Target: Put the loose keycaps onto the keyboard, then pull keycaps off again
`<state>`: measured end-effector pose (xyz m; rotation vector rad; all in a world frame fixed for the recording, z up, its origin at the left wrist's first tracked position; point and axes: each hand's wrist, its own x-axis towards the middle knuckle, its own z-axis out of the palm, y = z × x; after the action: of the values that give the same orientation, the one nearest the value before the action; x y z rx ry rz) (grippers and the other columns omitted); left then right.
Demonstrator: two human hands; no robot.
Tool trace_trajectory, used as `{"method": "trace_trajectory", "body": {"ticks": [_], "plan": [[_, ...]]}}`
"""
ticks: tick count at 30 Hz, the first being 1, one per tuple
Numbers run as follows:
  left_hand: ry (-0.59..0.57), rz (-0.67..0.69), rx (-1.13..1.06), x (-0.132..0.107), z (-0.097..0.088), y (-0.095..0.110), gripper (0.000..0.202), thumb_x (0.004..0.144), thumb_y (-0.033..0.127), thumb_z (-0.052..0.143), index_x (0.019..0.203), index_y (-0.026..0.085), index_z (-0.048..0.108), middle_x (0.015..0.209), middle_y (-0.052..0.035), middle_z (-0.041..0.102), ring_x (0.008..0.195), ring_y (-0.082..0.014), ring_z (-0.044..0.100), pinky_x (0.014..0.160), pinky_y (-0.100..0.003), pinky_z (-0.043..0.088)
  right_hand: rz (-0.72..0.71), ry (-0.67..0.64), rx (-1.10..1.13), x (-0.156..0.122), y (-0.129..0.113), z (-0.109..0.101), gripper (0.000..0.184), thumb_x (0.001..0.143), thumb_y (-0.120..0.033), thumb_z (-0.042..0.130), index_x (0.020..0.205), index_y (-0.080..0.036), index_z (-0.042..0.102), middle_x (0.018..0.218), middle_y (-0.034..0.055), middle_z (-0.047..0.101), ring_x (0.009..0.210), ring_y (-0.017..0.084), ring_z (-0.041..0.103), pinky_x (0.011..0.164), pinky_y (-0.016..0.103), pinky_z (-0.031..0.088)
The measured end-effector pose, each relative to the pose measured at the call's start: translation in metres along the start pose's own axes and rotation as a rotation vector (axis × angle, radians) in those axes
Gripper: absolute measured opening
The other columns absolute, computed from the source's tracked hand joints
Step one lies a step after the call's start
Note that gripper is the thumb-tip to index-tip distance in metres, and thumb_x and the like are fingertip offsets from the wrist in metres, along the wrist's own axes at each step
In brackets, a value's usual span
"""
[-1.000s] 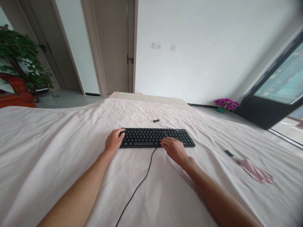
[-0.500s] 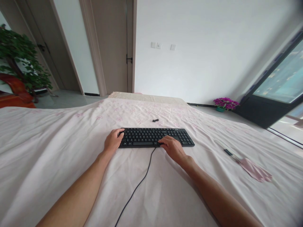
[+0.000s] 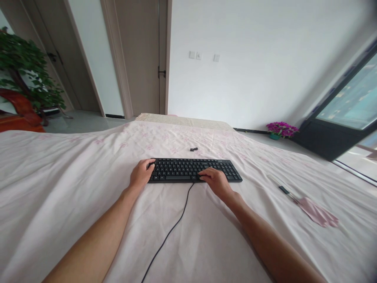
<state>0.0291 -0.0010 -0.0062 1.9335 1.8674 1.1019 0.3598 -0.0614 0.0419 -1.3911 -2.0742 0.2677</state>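
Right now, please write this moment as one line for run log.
left hand: holding left end of keyboard | right hand: at its lower keys | black cable: trailing over cloth

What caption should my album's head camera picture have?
Left hand at one end of a black keyboard, right hand over its keys, on flowery cloth.

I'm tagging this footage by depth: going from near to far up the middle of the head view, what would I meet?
Black cable, black keyboard, small black pieces, beige cloth, white wall.
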Motion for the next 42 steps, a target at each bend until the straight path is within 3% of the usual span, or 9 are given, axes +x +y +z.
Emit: {"method": "trace_trajectory", "body": {"ticks": [19, 26, 37, 42], "plan": [[0.007, -0.004, 0.0, 0.0, -0.001, 0.002, 0.032, 0.086, 0.034, 0.047, 0.111, 0.029, 0.065, 0.12, -0.0011, 0.062, 0.11, -0.0207, 0.057, 0.098, -0.033, 0.044, -0.153, -0.035, -0.032, 0.001, -0.002, 0.002, 0.019, 0.089, -0.024, 0.054, 0.083, -0.022, 0.072, 0.091, 0.004, 0.069, 0.087, 0.016, 0.064, 0.081, 0.028, 0.049], [0.006, -0.01, -0.01, -0.001, -0.003, 0.004, 0.031, 0.085, 0.035, 0.048, 0.111, 0.029, 0.065, 0.12, -0.0009, 0.062, 0.11, -0.0213, 0.057, 0.098, -0.034, 0.044, -0.219, -0.064, 0.016, 0.001, 0.002, 0.0, 0.024, 0.092, -0.023, 0.048, 0.088, -0.021, 0.072, 0.096, 0.0055, 0.069, 0.091, 0.016, 0.064, 0.083, 0.028, 0.05], [-0.001, -0.009, -0.002, -0.001, -0.002, 0.003, 0.032, 0.085, 0.035, 0.048, 0.113, 0.028, 0.064, 0.12, -0.0015, 0.062, 0.11, -0.0211, 0.057, 0.098, -0.033, 0.043, -0.208, -0.006, 0.018, -0.005, 0.011, 0.008, 0.024, 0.091, -0.021, 0.05, 0.092, -0.023, 0.073, 0.101, 0.0041, 0.07, 0.092, 0.015, 0.064, 0.084, 0.029, 0.051], [-0.008, -0.007, 0.002, 0.0, -0.002, 0.002, 0.033, 0.086, 0.034, 0.047, 0.114, 0.028, 0.064, 0.121, -0.0019, 0.062, 0.112, -0.0208, 0.056, 0.098, -0.033, 0.043, -0.271, 0.036, -0.036, -0.008, 0.015, 0.008, 0.026, 0.089, -0.015, 0.05, 0.096, -0.024, 0.073, 0.104, 0.0047, 0.068, 0.094, 0.017, 0.062, 0.085, 0.032, 0.051]]}}
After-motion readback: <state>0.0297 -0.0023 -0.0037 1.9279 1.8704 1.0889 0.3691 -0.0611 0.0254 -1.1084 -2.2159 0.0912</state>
